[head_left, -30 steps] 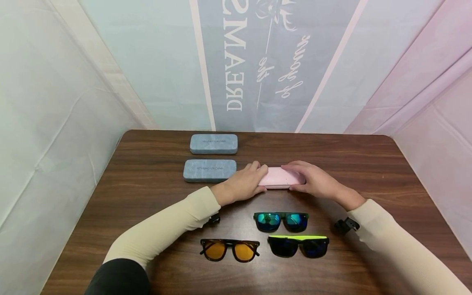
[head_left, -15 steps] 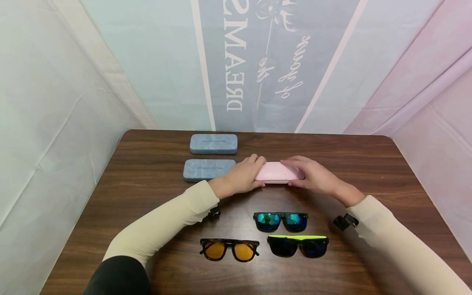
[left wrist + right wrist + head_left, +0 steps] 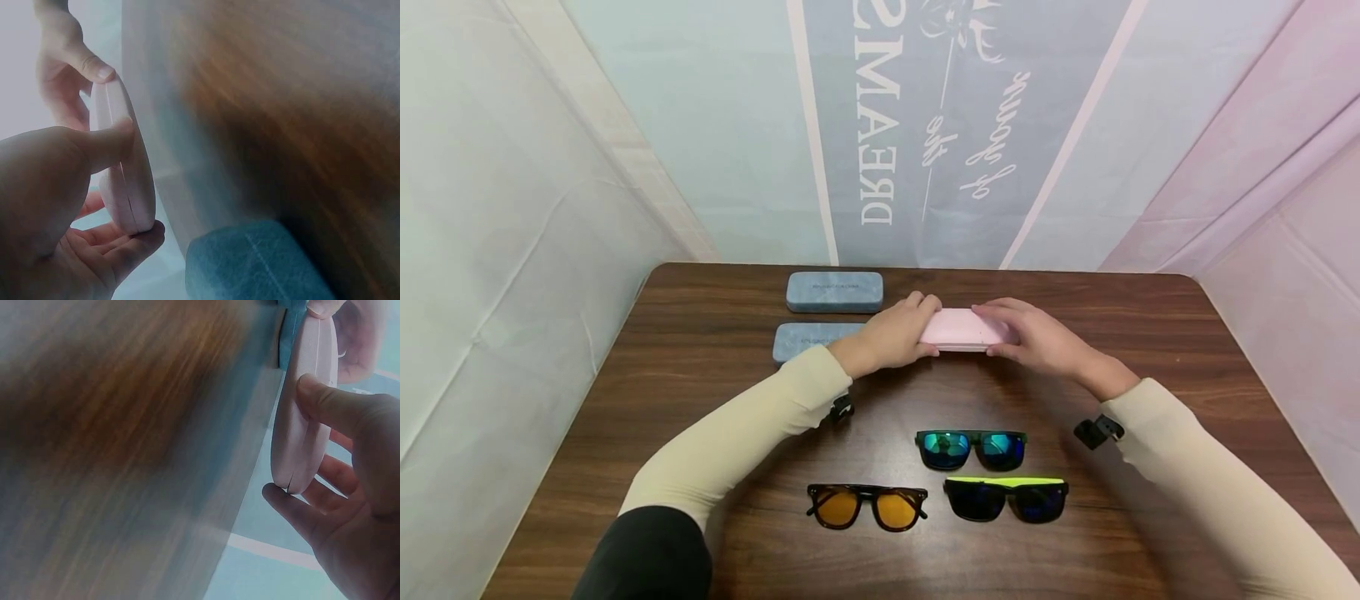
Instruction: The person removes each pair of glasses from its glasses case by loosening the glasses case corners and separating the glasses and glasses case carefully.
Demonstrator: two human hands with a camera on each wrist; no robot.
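Both hands hold a closed pink glasses case (image 3: 961, 328) between them, toward the back of the table. The left hand (image 3: 897, 332) grips its left end, thumb along the front seam and fingers behind. At the other end, the right hand (image 3: 1033, 335) pinches it the same way. In the left wrist view the pink case (image 3: 125, 181) appears side-on, its seam visible; the right wrist view also shows the case (image 3: 301, 425) above the table. A blue glasses case (image 3: 808, 339) lies just left of the left hand, partly covered by it.
Another blue glasses case (image 3: 835, 292) lies farther back. Nearer the front are green-blue mirrored sunglasses (image 3: 972, 450), dark sunglasses with a lime brow (image 3: 1006, 502) and amber-lensed glasses (image 3: 867, 507). A printed cloth (image 3: 917, 167) hangs behind the table's back edge.
Both hands have moved the pink glasses case away from the front, toward the back of the table. The left hand now covers part of the nearer blue case. The three pairs of glasses have not moved.
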